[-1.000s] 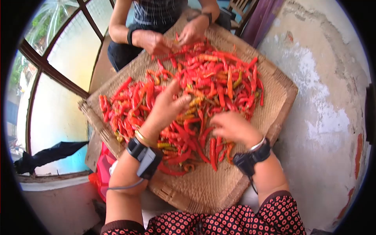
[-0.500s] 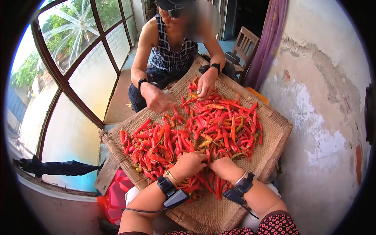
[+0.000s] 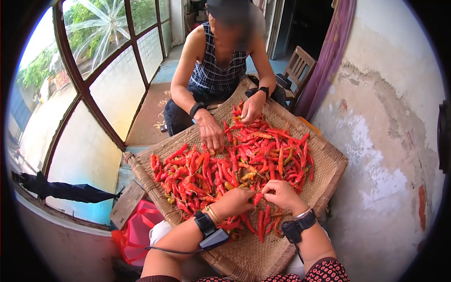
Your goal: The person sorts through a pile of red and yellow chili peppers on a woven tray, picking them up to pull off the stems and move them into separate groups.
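Left hand: fingers curled, pinched on red chili.
Right hand: fingertips closed on the same red chili.
Red chili: held above chili pile, near woven tray front edge.
Room: bare weave seen along front rim.

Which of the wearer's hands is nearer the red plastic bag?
Left. The left hand lies on the side toward the red plastic bag; the right hand is beyond it, toward the plastered wall.

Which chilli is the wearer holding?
The red chilli pinched between the left hand and right hand; those around it lie loose on the tray.
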### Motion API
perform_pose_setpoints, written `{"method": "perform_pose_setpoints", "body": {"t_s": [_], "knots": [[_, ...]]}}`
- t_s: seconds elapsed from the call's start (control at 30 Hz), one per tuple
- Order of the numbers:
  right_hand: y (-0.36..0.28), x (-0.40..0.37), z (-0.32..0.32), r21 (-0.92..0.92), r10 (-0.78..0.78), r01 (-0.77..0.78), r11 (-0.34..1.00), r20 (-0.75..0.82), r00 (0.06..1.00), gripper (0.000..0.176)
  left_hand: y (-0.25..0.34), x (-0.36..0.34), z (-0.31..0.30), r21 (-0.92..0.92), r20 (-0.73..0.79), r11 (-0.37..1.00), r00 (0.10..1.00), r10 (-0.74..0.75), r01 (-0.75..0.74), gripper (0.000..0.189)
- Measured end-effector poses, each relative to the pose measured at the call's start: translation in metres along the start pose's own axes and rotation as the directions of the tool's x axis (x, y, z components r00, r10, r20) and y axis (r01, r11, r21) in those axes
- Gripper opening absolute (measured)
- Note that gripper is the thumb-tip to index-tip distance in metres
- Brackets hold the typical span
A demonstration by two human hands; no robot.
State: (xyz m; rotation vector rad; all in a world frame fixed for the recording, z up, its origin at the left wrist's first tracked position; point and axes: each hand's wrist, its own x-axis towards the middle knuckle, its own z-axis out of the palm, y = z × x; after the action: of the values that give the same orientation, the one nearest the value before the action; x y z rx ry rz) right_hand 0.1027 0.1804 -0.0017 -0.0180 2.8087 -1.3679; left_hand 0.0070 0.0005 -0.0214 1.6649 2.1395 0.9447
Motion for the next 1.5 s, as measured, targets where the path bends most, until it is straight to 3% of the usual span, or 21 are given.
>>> {"method": "perform_pose_setpoints", "body": {"t_s": [0.07,0.17,0.3,0.37,0.47,0.5,0.57,0.6,0.67,0.77,0.93,1.03,1.1,1.17,1.23,1.27,1.3,1.33,1.37,1.43,1.5], "knots": [[-0.001,0.0,0.005,0.333,0.108,-0.079,0.939,-0.07,0.992,0.004,0.005,0.0,0.0,-0.15,0.003,0.986,0.998,-0.066,0.066,0.023],[-0.022,0.003,0.006,0.536,0.086,-0.059,0.842,-0.025,0.996,0.005,0.002,-0.001,0.002,-0.32,-0.008,0.937,0.989,-0.149,0.138,0.022],[-0.019,0.005,0.01,0.537,0.111,-0.069,0.841,-0.045,0.993,0.007,0.005,0.001,0.0,-0.353,-0.054,0.916,0.973,-0.224,0.192,0.021],[-0.018,0.004,0.01,0.61,0.243,-0.228,0.759,0.06,0.968,0.01,0.005,0.001,-0.002,-0.329,-0.017,0.921,0.974,-0.225,0.207,0.022],[-0.034,0.002,0.01,0.649,0.187,-0.164,0.743,0.033,0.982,0.014,0.012,0.001,-0.009,-0.214,0.06,0.946,0.97,-0.236,0.244,0.027],[-0.031,0.004,0.011,0.647,0.188,-0.165,0.744,0.034,0.982,0.014,0.014,0.001,-0.01,-0.13,0.104,0.956,0.963,-0.249,0.261,0.03],[-0.021,0.008,0.012,0.055,-0.181,0.19,0.98,-0.144,0.973,0.016,0.012,0.001,-0.007,-0.112,0.102,0.958,0.962,-0.255,0.265,0.031],[-0.022,0.006,0.011,0.055,-0.181,0.19,0.98,-0.143,0.973,0.016,0.011,0.001,-0.006,-0.092,0.101,0.958,0.96,-0.261,0.27,0.032],[-0.025,0.002,0.008,0.412,0.228,-0.177,0.894,-0.077,0.971,0.015,0.011,0.001,-0.009,-0.077,0.1,0.955,0.955,-0.278,0.286,0.032],[-0.024,0.0,0.001,0.556,0.234,-0.138,0.82,-0.106,0.966,0.015,0.014,0.002,-0.013,-0.071,0.098,0.95,0.95,-0.297,0.304,0.032],[-0.038,0.009,-0.026,0.351,0.278,-0.256,0.901,-0.014,0.96,0.013,0.014,-0.001,-0.015,-0.087,0.047,0.951,0.955,-0.292,0.296,0.03],[-0.054,0.027,-0.04,0.392,0.261,-0.201,0.898,-0.108,0.959,0.013,0.011,-0.003,-0.011,0.073,0.022,0.959,0.961,-0.277,0.275,0.029],[-0.071,0.045,-0.043,0.596,0.13,0.092,0.798,-0.319,0.939,0.031,0.009,-0.004,-0.01,0.051,0.027,0.966,0.966,-0.257,0.255,0.027],[-0.063,0.057,-0.04,0.641,0.283,0.129,0.757,-0.498,0.82,0.036,0.007,-0.006,-0.009,0.112,0.007,0.971,0.977,-0.215,0.213,0.027],[-0.034,0.044,-0.031,0.391,0.121,0.021,0.92,-0.336,0.934,0.033,0.008,-0.007,-0.012,0.141,0.024,0.968,0.976,-0.215,0.209,0.027],[-0.02,0.031,-0.015,0.089,0.071,-0.046,0.995,-0.29,0.954,0.028,0.008,-0.008,-0.013,0.168,0.043,0.964,0.975,-0.217,0.207,0.027],[-0.042,0.017,-0.012,-0.228,0.076,-0.084,0.97,-0.047,0.996,0.022,0.006,-0.009,-0.012,0.166,0.037,0.962,0.974,-0.224,0.216,0.027],[-0.021,0.003,0.003,-0.535,-0.013,0.061,0.843,0.092,0.996,0.024,0.006,-0.01,-0.01,0.175,0.053,0.963,0.975,-0.215,0.203,0.027],[-0.026,-0.009,0.011,-0.653,0.24,-0.001,0.757,0.278,0.93,0.028,0.006,-0.01,-0.008,0.185,0.071,0.965,0.977,-0.202,0.186,0.026],[-0.024,-0.027,0.023,-0.697,0.329,0.038,0.716,0.385,0.862,0.032,0.008,-0.009,-0.009,0.206,0.136,0.962,0.968,-0.209,0.179,0.026],[-0.002,-0.04,0.035,-0.515,0.24,0.062,0.855,0.499,0.833,0.035,0.011,-0.01,-0.01,0.207,0.182,0.965,0.962,-0.202,0.164,0.024]]}}
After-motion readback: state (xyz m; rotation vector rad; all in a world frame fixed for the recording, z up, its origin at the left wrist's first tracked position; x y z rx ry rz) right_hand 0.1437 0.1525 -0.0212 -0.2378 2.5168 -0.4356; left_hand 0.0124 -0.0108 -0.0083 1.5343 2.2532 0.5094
